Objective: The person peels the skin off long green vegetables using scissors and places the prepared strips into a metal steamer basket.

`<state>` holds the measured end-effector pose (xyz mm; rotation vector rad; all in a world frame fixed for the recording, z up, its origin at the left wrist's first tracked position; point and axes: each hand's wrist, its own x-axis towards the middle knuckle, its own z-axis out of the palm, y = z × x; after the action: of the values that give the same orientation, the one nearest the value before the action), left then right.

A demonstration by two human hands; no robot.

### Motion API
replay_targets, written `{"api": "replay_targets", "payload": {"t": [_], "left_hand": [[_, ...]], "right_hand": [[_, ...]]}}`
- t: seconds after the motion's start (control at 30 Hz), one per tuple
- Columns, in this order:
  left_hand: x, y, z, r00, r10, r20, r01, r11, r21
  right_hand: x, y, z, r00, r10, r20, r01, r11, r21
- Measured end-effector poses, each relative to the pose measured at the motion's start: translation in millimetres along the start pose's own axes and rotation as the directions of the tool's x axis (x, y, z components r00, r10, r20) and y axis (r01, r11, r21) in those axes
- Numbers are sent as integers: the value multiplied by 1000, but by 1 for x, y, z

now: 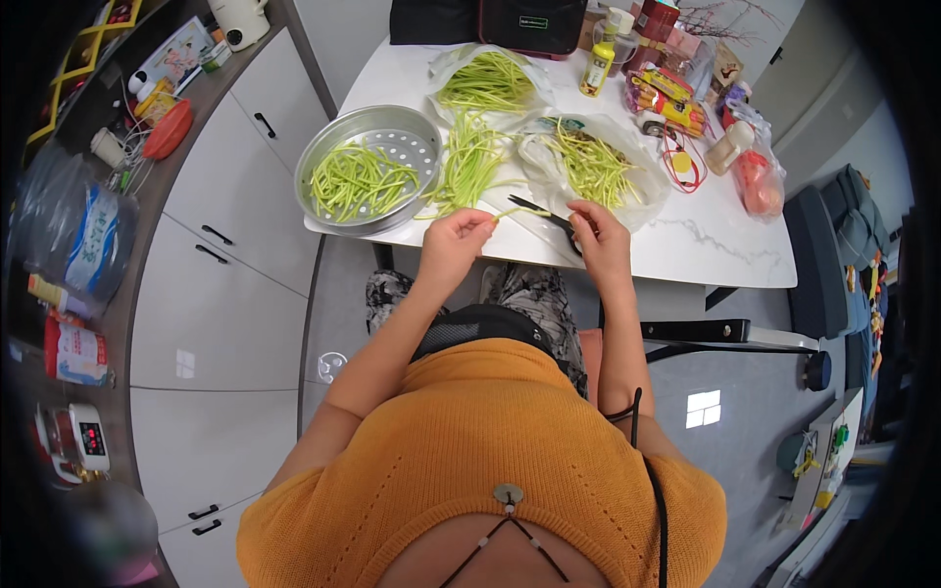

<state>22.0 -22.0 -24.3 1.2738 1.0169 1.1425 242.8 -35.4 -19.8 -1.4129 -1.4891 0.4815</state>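
Observation:
My left hand [456, 245] pinches one end of a thin green vegetable stem [521, 211] above the front edge of the white table. Close by on the right, the fingers of my right hand [602, 247] are drawn together; what they hold is hidden. Black scissors [556, 221] lie between the hands, blades toward the left and handles partly covered by my right hand. Cut stems fill part of a perforated metal steamer pan [400, 135] on the left. A loose bunch of long stems [472, 162] rests beside it. A plastic bag [642, 157] with yellowish trimmings spreads open behind my right hand.
Another bag of long stems [487, 83] sits farther back. Yellow bottle [596, 71], packaged food [668, 103] and a red plastic bag [760, 186] crowd the right side of the table [725, 257]. Grey-white cabinets [221, 323] stand at left, and a dark sofa [823, 260] at right.

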Motion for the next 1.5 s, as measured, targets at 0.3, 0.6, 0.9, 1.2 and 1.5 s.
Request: {"api": "replay_targets", "payload": {"t": [0.3, 0.6, 0.9, 1.2, 1.5], "left_hand": [[19, -3, 5, 998, -27, -49, 25, 999, -36], [42, -13, 11, 993, 88, -82, -88, 996, 1], [71, -10, 18, 991, 115, -69, -114, 993, 15], [92, -5, 22, 994, 72, -78, -85, 980, -179], [113, -12, 66, 997, 80, -19, -82, 945, -318]], "right_hand": [[-12, 32, -8, 987, -90, 136, 153, 805, -573], [2, 21, -22, 973, 45, 226, 139, 668, -731], [15, 25, -30, 918, 117, 379, 205, 678, -706], [5, 22, -59, 734, 403, 547, -542, 833, 114], [4, 32, -28, 826, 337, 451, -531, 736, 421]]}}
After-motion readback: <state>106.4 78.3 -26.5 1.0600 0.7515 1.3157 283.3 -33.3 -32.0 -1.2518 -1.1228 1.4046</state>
